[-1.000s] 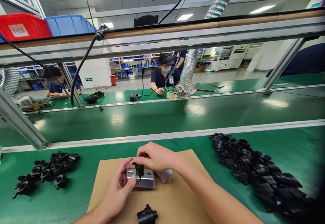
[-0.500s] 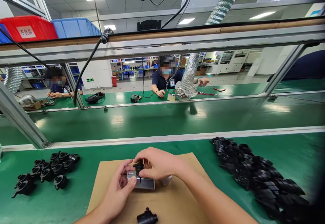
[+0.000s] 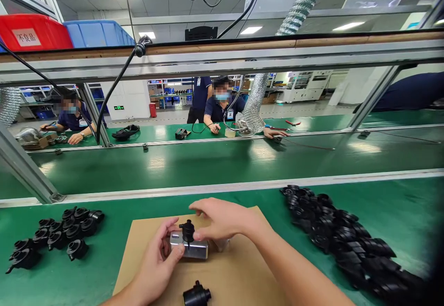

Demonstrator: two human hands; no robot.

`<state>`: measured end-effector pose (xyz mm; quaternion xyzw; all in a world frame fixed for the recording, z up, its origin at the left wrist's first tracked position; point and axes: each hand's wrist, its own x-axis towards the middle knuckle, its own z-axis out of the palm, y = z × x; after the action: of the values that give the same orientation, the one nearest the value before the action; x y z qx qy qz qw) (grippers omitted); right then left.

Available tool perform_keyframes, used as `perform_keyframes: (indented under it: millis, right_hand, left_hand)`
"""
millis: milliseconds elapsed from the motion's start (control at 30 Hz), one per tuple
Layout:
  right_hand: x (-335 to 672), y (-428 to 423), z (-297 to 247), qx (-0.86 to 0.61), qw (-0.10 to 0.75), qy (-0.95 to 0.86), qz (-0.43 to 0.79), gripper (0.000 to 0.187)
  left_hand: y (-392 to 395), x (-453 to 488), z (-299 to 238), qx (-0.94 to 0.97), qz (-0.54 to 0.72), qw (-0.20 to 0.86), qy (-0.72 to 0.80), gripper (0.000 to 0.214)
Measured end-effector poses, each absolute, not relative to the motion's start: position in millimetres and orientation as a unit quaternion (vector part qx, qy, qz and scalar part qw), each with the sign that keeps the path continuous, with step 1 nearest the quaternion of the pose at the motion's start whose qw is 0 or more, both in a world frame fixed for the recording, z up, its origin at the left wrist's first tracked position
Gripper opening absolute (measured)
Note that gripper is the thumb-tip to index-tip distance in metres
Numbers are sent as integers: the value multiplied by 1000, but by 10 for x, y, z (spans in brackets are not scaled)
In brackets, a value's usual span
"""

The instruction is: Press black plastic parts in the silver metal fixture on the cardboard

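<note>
A silver metal block [image 3: 197, 251] lies on the brown cardboard sheet [image 3: 138, 246]. My left hand [image 3: 163, 250] grips its left end, thumb in front and fingers behind. A small black plastic fitting with a side spout [image 3: 188, 230] stands upright on the block. My right hand [image 3: 222, 223] is open just right of the fitting, fingers apart and stretched over it; the thumb tip is close to its side, and I cannot tell if it touches. Closer to me, another black plastic fitting [image 3: 197, 295] lies on the cardboard. Something clear, partly hidden, sits under my right hand.
Several black parts [image 3: 65, 232] stand on the green bench at left. A long heap of black parts [image 3: 333, 227] covers the right side. A metal rail [image 3: 222, 188] crosses beyond the cardboard. Co-workers [image 3: 225, 105] sit across the line; another person [image 3: 201, 98] stands behind.
My right hand has loosened from the black fitting, its fingers now spread away. The fitting stays standing on the block, which my left hand still holds. A standing person has appeared in the background.
</note>
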<state>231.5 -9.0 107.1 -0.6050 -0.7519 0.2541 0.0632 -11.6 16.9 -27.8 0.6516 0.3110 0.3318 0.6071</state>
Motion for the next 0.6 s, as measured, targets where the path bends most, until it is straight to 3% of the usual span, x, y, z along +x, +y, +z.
perform_keyframes:
  millis: [67,167,233,367,433,600]
  right_hand:
    - [2383,-124,1115,-685,-41,-688,236,72]
    - [2433,-136,1139,-725,-152,-626,244,44]
    - [2459,-125,1121,-711,-145,-642,248,36]
    - [2565,-85,1008,-689,-99,-681,230,71]
    - [2639,-56,941,-688,-89,-682,232,79]
    - [2757,-23,973,-675,-41,-700,229,66]
  left_hand:
    - [144,-122,-312,672,329,587,309,73]
    - [127,-133,-348,699,317,562,308,68]
    - [128,-138,-362,704,309,557,313,69]
    - [139,-137,-383,711,300,546,326,70]
    - [142,-134,-395,717,295,542,324,72]
    - [146,-126,-383,723,292,541,315,74]
